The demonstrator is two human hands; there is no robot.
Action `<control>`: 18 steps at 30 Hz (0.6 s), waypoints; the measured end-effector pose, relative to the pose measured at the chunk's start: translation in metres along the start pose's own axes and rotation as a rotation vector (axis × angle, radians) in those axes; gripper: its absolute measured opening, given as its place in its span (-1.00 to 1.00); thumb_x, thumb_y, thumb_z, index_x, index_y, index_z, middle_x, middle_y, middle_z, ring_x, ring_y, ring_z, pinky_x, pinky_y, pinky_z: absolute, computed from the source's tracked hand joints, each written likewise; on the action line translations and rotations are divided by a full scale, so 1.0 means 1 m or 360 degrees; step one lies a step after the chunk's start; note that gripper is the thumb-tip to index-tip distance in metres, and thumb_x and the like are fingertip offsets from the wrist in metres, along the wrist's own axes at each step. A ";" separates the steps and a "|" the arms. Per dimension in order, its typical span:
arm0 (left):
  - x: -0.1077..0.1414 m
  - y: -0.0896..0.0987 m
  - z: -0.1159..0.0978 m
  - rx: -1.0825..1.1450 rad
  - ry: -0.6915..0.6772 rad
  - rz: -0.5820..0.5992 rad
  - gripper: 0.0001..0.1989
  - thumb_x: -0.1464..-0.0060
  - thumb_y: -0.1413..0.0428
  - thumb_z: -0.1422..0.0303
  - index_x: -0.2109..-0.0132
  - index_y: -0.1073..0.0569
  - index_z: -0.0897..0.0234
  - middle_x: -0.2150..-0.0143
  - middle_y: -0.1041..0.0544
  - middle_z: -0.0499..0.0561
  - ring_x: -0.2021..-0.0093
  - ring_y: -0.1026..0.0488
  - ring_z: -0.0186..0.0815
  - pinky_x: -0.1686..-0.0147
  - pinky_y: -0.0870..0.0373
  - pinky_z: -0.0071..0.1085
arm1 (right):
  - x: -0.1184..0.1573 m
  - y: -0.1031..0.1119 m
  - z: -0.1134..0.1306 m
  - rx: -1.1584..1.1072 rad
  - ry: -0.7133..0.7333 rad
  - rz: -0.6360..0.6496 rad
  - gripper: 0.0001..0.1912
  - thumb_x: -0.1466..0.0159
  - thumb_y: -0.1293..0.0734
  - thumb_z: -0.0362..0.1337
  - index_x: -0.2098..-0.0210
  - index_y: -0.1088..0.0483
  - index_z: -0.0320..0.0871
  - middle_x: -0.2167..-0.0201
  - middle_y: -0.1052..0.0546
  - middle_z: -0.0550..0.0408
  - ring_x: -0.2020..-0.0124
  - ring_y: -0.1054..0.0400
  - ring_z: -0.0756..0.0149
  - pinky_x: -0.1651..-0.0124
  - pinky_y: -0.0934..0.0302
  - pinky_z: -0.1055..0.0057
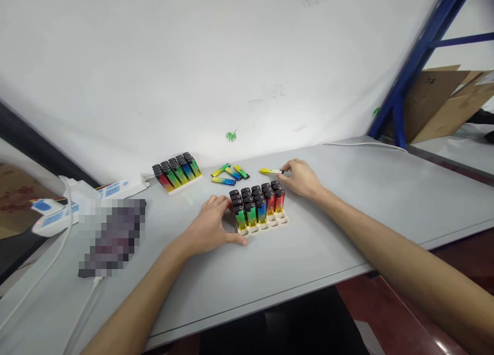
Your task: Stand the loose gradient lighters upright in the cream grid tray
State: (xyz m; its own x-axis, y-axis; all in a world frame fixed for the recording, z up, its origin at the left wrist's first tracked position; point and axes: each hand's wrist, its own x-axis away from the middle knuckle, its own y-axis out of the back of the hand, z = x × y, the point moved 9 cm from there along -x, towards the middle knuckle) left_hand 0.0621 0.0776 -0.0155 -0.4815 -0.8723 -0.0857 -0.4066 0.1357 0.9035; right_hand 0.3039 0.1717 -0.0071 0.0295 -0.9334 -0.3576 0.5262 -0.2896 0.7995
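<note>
My left hand grips the left side of a cream tray, thumb along its front edge and fingers behind. Several lighters stand upright in the tray, black tops up, with green, blue and red bodies fading to yellow. The slots along its front edge hold no lighter. Behind the tray to the right, my right hand has its fingertips closed on the black end of a yellow lighter. That lighter lies roughly level, near the table surface. Several loose lighters lie on the table left of it.
A second full tray of lighters stands by the wall at the back left. Power strips and a blurred-out phone with a white cable lie at left. Beyond the table at right are a blue metal frame and cardboard boxes.
</note>
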 end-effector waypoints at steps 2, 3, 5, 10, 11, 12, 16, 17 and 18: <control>0.001 0.001 -0.001 0.0002 -0.0006 -0.0006 -0.31 0.20 -0.32 -0.11 0.00 -0.41 0.17 0.01 -0.44 0.08 -0.02 -0.28 0.01 0.01 -0.29 -0.10 | -0.001 0.007 -0.007 -0.0385 -0.0109 -0.0118 -0.74 -0.24 -0.35 -0.11 0.22 -0.38 -0.17 0.12 -0.55 -0.12 0.08 -0.42 0.10 0.03 -0.26 0.21; 0.001 0.001 -0.002 0.0000 -0.0012 -0.0007 -0.31 0.20 -0.32 -0.11 -0.01 -0.40 0.16 0.01 -0.44 0.07 -0.01 -0.28 0.01 0.01 -0.29 -0.10 | -0.002 0.008 -0.009 -0.0559 -0.0143 -0.0155 -0.73 -0.24 -0.34 -0.09 0.22 -0.37 -0.16 0.14 -0.56 -0.09 0.10 -0.44 0.14 0.03 -0.26 0.23; 0.001 0.001 -0.003 -0.0007 -0.0020 -0.0006 -0.32 0.18 -0.31 -0.11 -0.01 -0.40 0.17 0.02 -0.45 0.08 0.00 -0.29 0.00 0.03 -0.29 -0.10 | -0.001 0.009 -0.008 -0.0818 -0.0160 -0.0178 -0.71 -0.28 -0.31 -0.03 0.24 -0.33 -0.14 0.20 -0.58 -0.04 0.15 -0.46 0.20 0.04 -0.27 0.25; 0.001 0.000 -0.002 -0.0017 -0.0048 -0.0001 -0.40 0.16 -0.30 -0.10 0.08 -0.40 0.18 0.05 -0.45 0.07 0.02 -0.29 -0.02 0.04 -0.30 -0.11 | 0.003 -0.006 0.004 -0.1223 -0.0155 0.0027 -0.64 -0.34 -0.19 0.11 0.19 -0.17 -0.05 0.40 -0.51 0.17 0.50 -0.39 0.36 0.39 -0.25 0.39; 0.001 0.000 -0.002 -0.0018 -0.0054 -0.0003 -0.40 0.16 -0.30 -0.10 0.08 -0.39 0.18 0.05 -0.45 0.06 0.02 -0.29 -0.02 0.03 -0.29 -0.11 | 0.004 -0.009 0.006 -0.1213 -0.0145 0.0069 -0.64 -0.34 -0.19 0.12 0.19 -0.17 -0.05 0.43 -0.48 0.21 0.58 -0.32 0.41 0.46 -0.20 0.42; 0.001 0.000 -0.002 -0.0019 -0.0058 -0.0005 -0.40 0.16 -0.31 -0.10 0.08 -0.39 0.17 0.05 -0.45 0.06 0.02 -0.30 -0.02 0.03 -0.29 -0.11 | 0.005 -0.010 0.007 -0.1168 -0.0134 0.0097 -0.64 -0.34 -0.18 0.13 0.20 -0.18 -0.04 0.45 -0.46 0.23 0.63 -0.25 0.44 0.50 -0.15 0.43; 0.001 0.001 -0.004 -0.0021 -0.0059 -0.0008 -0.39 0.16 -0.30 -0.11 0.09 -0.39 0.17 0.04 -0.46 0.06 0.01 -0.31 -0.01 0.03 -0.29 -0.12 | 0.007 -0.012 0.009 -0.0904 -0.0064 0.0141 -0.66 -0.36 -0.17 0.08 0.22 -0.25 -0.07 0.46 -0.48 0.21 0.61 -0.22 0.43 0.47 -0.11 0.43; 0.001 0.001 -0.005 -0.0021 -0.0054 -0.0006 -0.40 0.16 -0.30 -0.11 0.10 -0.39 0.18 0.05 -0.46 0.06 0.01 -0.31 -0.01 0.04 -0.29 -0.12 | 0.007 -0.012 0.010 -0.0848 -0.0041 0.0140 -0.66 -0.36 -0.17 0.07 0.21 -0.27 -0.08 0.44 -0.49 0.20 0.58 -0.24 0.42 0.44 -0.12 0.42; 0.001 0.002 -0.005 -0.0020 -0.0047 -0.0004 -0.41 0.16 -0.30 -0.11 0.11 -0.39 0.18 0.05 -0.46 0.06 0.01 -0.31 -0.01 0.05 -0.29 -0.12 | 0.007 -0.012 0.011 -0.0804 -0.0017 0.0138 -0.66 -0.36 -0.17 0.07 0.21 -0.28 -0.08 0.43 -0.50 0.19 0.56 -0.26 0.40 0.41 -0.13 0.41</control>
State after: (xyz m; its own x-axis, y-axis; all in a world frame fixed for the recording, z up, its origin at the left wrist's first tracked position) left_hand 0.0653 0.0745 -0.0118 -0.5035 -0.8582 -0.1002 -0.3981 0.1275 0.9084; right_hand 0.2885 0.1659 -0.0136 0.0840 -0.9523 -0.2934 0.8672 -0.0751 0.4922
